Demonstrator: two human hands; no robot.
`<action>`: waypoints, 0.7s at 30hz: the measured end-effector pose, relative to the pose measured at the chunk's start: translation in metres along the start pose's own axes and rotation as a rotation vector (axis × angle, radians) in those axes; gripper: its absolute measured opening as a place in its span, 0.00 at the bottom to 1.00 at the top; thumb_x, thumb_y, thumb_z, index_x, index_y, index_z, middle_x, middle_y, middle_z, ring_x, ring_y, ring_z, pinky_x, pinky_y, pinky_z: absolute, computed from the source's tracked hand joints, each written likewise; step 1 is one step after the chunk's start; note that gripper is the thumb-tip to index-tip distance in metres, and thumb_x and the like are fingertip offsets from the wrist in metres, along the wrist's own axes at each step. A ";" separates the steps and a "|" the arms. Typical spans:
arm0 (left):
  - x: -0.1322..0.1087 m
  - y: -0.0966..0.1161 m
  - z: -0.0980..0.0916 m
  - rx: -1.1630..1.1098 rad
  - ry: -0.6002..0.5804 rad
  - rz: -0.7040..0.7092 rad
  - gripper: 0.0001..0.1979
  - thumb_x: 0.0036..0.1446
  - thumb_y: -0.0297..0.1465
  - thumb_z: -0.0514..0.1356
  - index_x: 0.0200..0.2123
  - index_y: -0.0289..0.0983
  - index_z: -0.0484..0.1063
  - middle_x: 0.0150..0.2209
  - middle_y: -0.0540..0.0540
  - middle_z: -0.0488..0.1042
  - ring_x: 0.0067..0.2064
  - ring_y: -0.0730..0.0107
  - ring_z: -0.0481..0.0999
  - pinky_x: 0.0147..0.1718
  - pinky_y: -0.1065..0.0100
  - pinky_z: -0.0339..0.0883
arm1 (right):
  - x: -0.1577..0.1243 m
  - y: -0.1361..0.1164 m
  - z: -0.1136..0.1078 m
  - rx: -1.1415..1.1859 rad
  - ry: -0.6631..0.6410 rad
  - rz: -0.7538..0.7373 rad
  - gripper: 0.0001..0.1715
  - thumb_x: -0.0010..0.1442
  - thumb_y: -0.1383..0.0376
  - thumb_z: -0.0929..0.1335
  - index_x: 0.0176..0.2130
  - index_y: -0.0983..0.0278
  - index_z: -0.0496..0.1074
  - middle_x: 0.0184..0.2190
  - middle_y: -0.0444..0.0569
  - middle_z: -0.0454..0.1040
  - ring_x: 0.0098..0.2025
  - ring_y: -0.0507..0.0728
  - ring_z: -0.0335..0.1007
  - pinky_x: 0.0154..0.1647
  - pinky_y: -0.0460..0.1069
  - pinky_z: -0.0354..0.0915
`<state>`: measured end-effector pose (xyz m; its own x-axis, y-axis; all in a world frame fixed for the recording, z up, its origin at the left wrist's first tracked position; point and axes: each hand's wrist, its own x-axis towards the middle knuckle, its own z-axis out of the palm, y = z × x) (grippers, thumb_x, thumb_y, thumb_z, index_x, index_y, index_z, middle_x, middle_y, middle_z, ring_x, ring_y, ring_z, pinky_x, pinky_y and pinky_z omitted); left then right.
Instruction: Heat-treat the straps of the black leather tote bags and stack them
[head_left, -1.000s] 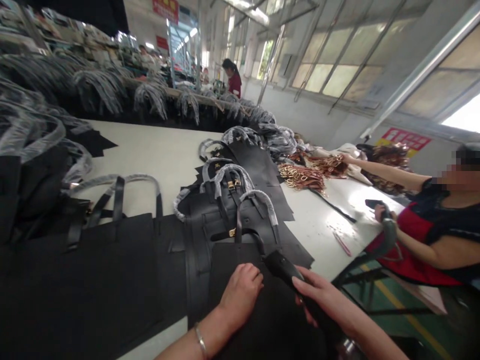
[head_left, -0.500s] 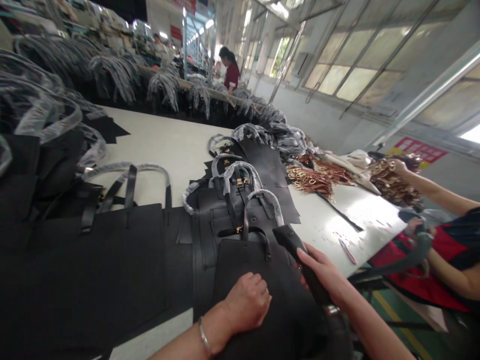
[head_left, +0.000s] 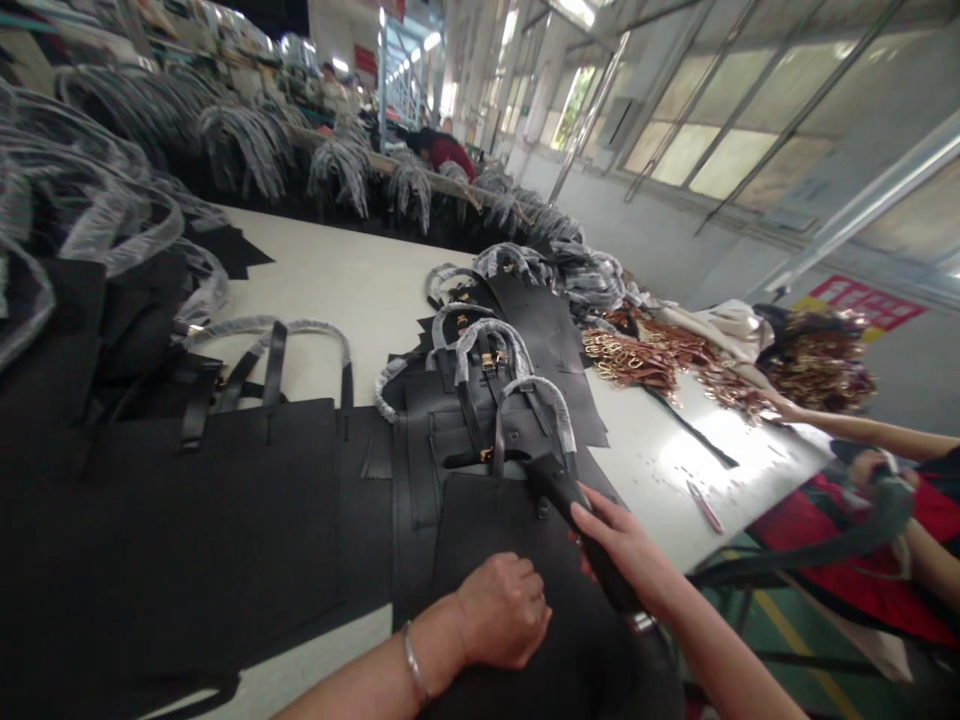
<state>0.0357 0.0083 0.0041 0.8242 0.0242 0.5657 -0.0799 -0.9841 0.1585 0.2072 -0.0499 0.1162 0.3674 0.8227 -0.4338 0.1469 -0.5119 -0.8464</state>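
My left hand (head_left: 504,610), closed in a fist and wearing a bangle, rests on a black leather bag panel (head_left: 480,530). Whatever its fingers may hold is hidden. My right hand (head_left: 619,535) grips a black hand-held tool (head_left: 553,480) with a flat, angular head. That head lies over the panel's top edge, close to a plastic-wrapped handle (head_left: 564,425) and a black strap (head_left: 517,455). A small gold buckle (head_left: 485,455) shows left of the tool. More black bag pieces with wrapped handles (head_left: 491,330) overlap behind the panel.
Large black panels (head_left: 210,510) cover the left of the white table (head_left: 322,255). On the right lie brown straps with gold clasps (head_left: 634,360), a black strip (head_left: 694,430) and a pinkish slim tool (head_left: 705,507). A co-worker's arm (head_left: 862,425) reaches in from the right.
The tool's head has shifted left over the panel's top edge. My left hand stays in its fist. The co-worker's hand has lowered toward the brown straps, and a person at the back has bent down.
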 end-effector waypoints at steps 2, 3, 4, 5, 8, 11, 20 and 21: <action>-0.002 0.001 0.001 -0.017 0.015 0.032 0.13 0.58 0.32 0.55 0.22 0.37 0.69 0.21 0.47 0.69 0.25 0.68 0.69 0.23 0.65 0.59 | -0.007 -0.004 -0.003 -0.008 -0.085 0.031 0.37 0.58 0.50 0.68 0.62 0.59 0.59 0.25 0.40 0.70 0.17 0.49 0.68 0.15 0.42 0.63; -0.002 0.002 0.002 -0.027 0.018 0.044 0.14 0.58 0.33 0.55 0.21 0.37 0.69 0.21 0.47 0.69 0.24 0.68 0.69 0.22 0.65 0.59 | -0.011 -0.004 -0.005 -0.019 -0.144 0.065 0.37 0.58 0.50 0.68 0.62 0.59 0.59 0.25 0.40 0.70 0.17 0.49 0.68 0.15 0.42 0.62; -0.003 0.003 0.003 -0.037 0.021 0.055 0.14 0.57 0.33 0.55 0.20 0.37 0.69 0.20 0.48 0.69 0.23 0.68 0.69 0.21 0.66 0.58 | -0.016 -0.003 -0.006 -0.032 -0.203 0.098 0.37 0.58 0.50 0.68 0.62 0.60 0.60 0.25 0.40 0.70 0.17 0.49 0.67 0.15 0.42 0.62; -0.003 0.003 0.003 -0.047 0.023 0.063 0.14 0.57 0.32 0.55 0.19 0.37 0.68 0.19 0.48 0.69 0.22 0.69 0.68 0.20 0.66 0.58 | -0.020 -0.001 -0.007 -0.043 -0.258 0.126 0.37 0.58 0.51 0.69 0.62 0.60 0.60 0.25 0.40 0.70 0.17 0.48 0.67 0.15 0.42 0.62; -0.002 0.004 0.003 -0.072 0.030 0.084 0.14 0.55 0.32 0.56 0.18 0.37 0.68 0.18 0.48 0.69 0.21 0.70 0.68 0.19 0.66 0.57 | -0.022 0.005 -0.003 -0.033 -0.369 0.158 0.35 0.59 0.51 0.68 0.61 0.60 0.61 0.25 0.40 0.70 0.15 0.47 0.65 0.14 0.41 0.61; -0.001 0.003 0.002 -0.093 0.032 0.090 0.13 0.54 0.31 0.56 0.18 0.37 0.69 0.18 0.48 0.70 0.20 0.69 0.68 0.19 0.66 0.59 | -0.012 0.003 0.010 -0.003 -0.404 0.127 0.34 0.59 0.52 0.68 0.61 0.60 0.63 0.24 0.40 0.69 0.15 0.47 0.65 0.13 0.41 0.60; -0.003 0.005 0.000 -0.090 -0.049 0.005 0.13 0.55 0.34 0.55 0.21 0.37 0.69 0.20 0.48 0.71 0.23 0.67 0.71 0.24 0.65 0.64 | 0.009 -0.018 0.039 0.041 -0.191 -0.086 0.38 0.56 0.51 0.70 0.61 0.62 0.62 0.26 0.41 0.71 0.17 0.49 0.66 0.16 0.43 0.62; -0.003 0.005 -0.001 -0.089 -0.067 -0.010 0.13 0.55 0.34 0.56 0.21 0.37 0.69 0.20 0.48 0.70 0.23 0.68 0.70 0.23 0.65 0.63 | 0.007 -0.020 0.033 0.076 -0.127 -0.112 0.40 0.55 0.50 0.70 0.62 0.61 0.60 0.26 0.41 0.71 0.18 0.49 0.66 0.16 0.43 0.63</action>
<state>0.0320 0.0035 0.0039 0.8608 0.0194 0.5085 -0.1183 -0.9643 0.2370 0.1765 -0.0254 0.1194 0.2333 0.9007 -0.3665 0.1085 -0.3986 -0.9107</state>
